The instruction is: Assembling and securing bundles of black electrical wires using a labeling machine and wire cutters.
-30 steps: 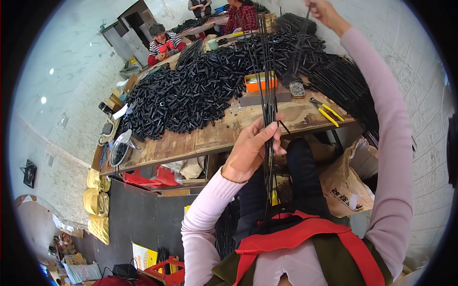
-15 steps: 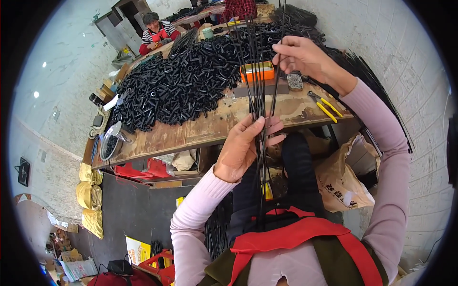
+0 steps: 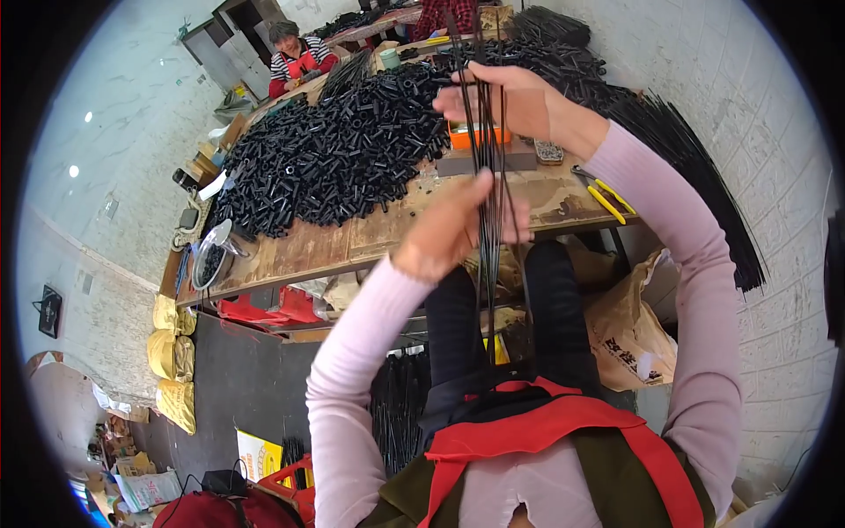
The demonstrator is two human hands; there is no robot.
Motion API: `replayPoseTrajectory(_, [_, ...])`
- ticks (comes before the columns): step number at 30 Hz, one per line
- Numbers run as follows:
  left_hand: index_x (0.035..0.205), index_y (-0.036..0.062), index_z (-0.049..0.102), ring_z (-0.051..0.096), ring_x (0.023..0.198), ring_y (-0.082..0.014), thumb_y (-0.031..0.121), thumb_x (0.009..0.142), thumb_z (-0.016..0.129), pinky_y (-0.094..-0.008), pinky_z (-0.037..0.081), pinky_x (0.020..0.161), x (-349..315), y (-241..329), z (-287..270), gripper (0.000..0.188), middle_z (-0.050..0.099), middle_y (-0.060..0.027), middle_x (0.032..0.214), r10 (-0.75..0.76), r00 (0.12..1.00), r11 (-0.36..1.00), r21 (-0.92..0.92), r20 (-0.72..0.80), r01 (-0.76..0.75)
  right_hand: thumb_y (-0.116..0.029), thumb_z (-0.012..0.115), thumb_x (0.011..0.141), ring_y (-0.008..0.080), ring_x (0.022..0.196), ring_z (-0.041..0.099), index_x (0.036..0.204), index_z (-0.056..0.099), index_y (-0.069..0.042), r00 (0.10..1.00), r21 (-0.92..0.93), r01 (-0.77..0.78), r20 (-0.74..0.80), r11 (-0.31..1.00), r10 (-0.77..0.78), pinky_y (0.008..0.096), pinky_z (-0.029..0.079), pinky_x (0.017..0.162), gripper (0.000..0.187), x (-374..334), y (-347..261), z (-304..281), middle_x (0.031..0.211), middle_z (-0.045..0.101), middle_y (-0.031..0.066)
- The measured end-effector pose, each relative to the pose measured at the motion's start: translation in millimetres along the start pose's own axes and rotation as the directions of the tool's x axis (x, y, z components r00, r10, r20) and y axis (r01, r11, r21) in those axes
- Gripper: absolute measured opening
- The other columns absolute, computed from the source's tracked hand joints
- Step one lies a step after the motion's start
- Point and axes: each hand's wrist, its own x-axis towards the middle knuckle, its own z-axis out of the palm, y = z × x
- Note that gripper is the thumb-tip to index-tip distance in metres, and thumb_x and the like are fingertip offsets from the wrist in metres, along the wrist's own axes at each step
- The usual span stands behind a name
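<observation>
A bundle of long thin black rods (image 3: 489, 264) stands almost upright in front of me, its lower ends between my knees. My left hand (image 3: 453, 224), smeared by motion, is closed around the middle of the bundle, thumb on the near side. Higher up, my right hand (image 3: 510, 104) curls loosely around the rods, with its fingertips showing on their left side. Behind the rods, an orange box (image 3: 458, 139) is partly hidden by the right hand. The rods' upper ends are blurred.
A large heap of short black tubes (image 3: 339, 150) covers much of the wooden workbench (image 3: 352, 242). Yellow-handled pliers (image 3: 607, 201) and a small metal tin (image 3: 548, 153) lie to the right. More black rods (image 3: 695, 167) hang over the right edge. A co-worker (image 3: 299, 62) sits beyond the heap.
My right hand has moved left from the separate rod to the bundle, and the rods now stand closer together. My left hand has shifted slightly and blurred.
</observation>
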Motion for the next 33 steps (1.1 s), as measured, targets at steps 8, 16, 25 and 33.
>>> replayPoseTrajectory(8, [0.128, -0.0068, 0.046, 0.064, 0.104, -0.0263, 0.019, 0.103, 0.045, -0.043, 0.053, 0.096, 26.9, 16.7, 5.0, 0.036, 0.062, -0.0184, 0.115, 0.133, 0.991, 0.981, -0.149, 0.024, -0.128, -0.029, 0.052, 0.1, 0.025, 0.101, 0.067, 0.115, 0.056, -0.003, 0.991, -0.195, 0.064, 0.127, 0.979, -0.04, 0.0365, 0.055, 0.09, 0.031, 16.0, -28.8, -15.9, 0.109, 0.067, 0.0127])
replayPoseTrajectory(16, [0.131, -0.0082, 0.041, 0.065, 0.103, -0.0298, 0.02, 0.103, 0.045, -0.0411, 0.055, 0.092, -42.1, -29.1, 28.6, 0.04, 0.059, -0.024, 0.119, 0.084, 0.996, 0.99, -0.105, -0.042, -0.088, -0.022, 0.053, 0.1, 0.0229, 0.1, 0.065, 0.115, 0.056, -0.001, 0.979, -0.147, -0.022, 0.196, 0.989, 0.051, 0.035, 0.053, 0.091, 0.025, -53.8, 2.9, 28.4, 0.104, 0.066, 0.0108])
replayPoseTrajectory(25, [0.141, -0.0088, 0.035, 0.045, 0.132, -0.0357, 0.022, 0.101, 0.046, -0.0468, 0.036, 0.112, -96.5, -80.0, -18.8, 0.051, 0.045, -0.0254, 0.141, 0.229, 0.948, 0.895, -0.336, -0.221, -0.294, -0.019, 0.051, 0.101, 0.0193, 0.086, 0.062, 0.112, 0.054, 0.0, 0.987, -0.133, -0.031, 0.152, 0.991, 0.052, 0.0306, 0.051, 0.084, 0.022, -52.1, 16.9, -8.5, 0.087, 0.059, 0.0033])
replayPoseTrajectory(33, [0.144, -0.0097, 0.028, 0.039, 0.136, -0.0382, 0.01, 0.098, 0.044, -0.0481, 0.032, 0.115, -108.0, -65.9, -10.7, 0.053, 0.038, -0.0287, 0.145, 0.26, 0.953, 0.896, -0.33, -0.155, -0.298, -0.017, 0.048, 0.102, 0.0159, 0.087, 0.061, 0.112, 0.054, 0.001, 0.974, -0.141, -0.049, 0.213, 0.989, 0.079, 0.0296, 0.053, 0.088, 0.022, -40.1, 38.2, -5.7, 0.089, 0.059, 0.0043])
